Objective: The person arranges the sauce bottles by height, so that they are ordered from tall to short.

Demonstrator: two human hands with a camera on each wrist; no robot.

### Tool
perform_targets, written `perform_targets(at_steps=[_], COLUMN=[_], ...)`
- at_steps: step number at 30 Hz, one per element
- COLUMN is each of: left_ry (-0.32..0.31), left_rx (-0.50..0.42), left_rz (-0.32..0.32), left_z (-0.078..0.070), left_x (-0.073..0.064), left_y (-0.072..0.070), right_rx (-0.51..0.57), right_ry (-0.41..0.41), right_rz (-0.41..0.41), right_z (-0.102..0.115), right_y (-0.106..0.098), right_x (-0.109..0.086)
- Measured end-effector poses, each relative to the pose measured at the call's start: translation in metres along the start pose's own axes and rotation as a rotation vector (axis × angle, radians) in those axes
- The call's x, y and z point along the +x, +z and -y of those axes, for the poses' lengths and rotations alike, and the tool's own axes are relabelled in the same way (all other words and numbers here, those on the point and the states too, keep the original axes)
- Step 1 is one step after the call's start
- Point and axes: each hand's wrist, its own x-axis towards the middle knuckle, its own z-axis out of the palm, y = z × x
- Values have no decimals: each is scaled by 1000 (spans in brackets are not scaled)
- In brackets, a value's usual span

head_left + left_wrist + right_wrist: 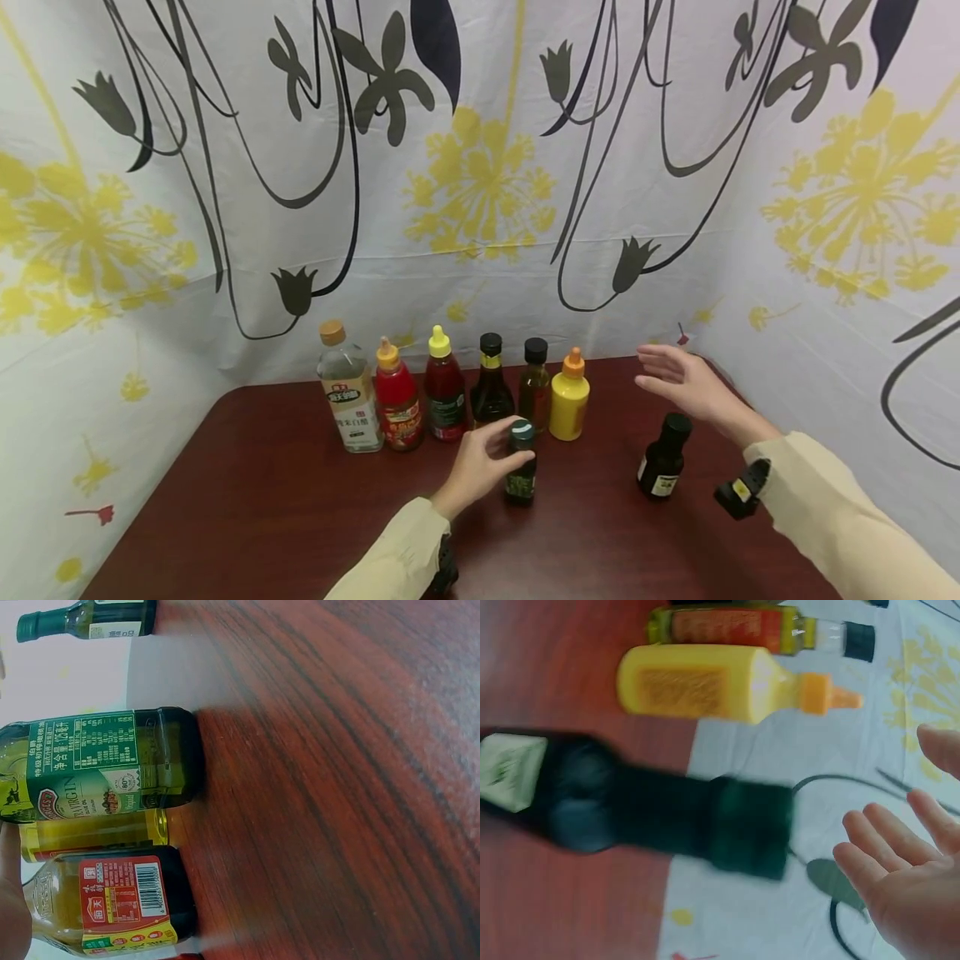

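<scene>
In the head view my left hand (480,462) curls its thumb and fingers around the upper part of a small green olive oil bottle (521,486), which stands upright on the table. The left wrist view shows the green label of that olive oil bottle (82,761), with part of my thumb (11,900) at the left edge. Fingers loosely extended, my right hand (686,387) is raised above and behind a dark bottle (660,467) with a black-green cap. The right wrist view has this dark bottle (585,791) blurred, apart from the open right hand (907,885).
Along the back stand a clear vinegar bottle (351,408), two red sauce bottles, a dark sauce bottle (491,392), an oil bottle (535,383) and a yellow squeeze bottle (570,408). The dark red table (247,500) meets patterned white cloth (480,308) behind.
</scene>
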Motion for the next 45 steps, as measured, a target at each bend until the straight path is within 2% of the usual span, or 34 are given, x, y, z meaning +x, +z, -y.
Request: perform_targets(at_steps=[7, 12, 16, 26, 34, 39, 45], left_ry=[-1, -10, -6, -28, -36, -57, -88], left_rx=[6, 1, 1, 13, 23, 18, 47], left_rz=[-2, -1, -12, -8, -17, -4, 29], left_z=[1, 2, 2, 0, -4, -5, -14], left_x=[-1, 0, 0, -1, -2, -1, 3], left_y=[-1, 1, 1, 3, 0, -1, -1], right_rx=[1, -75, -87, -99, -46, -37, -35], right_ry=[-36, -65, -81, -55, -135, -153, -158], right_rz=[19, -27, -67, -117, -155, -161, -167], right_z=[-28, -41, -46, -58, -66, -68, -69], right_y=[5, 10, 13, 17, 22, 23, 23], right_x=[-27, -38, -45, -53, -49, -49, -51])
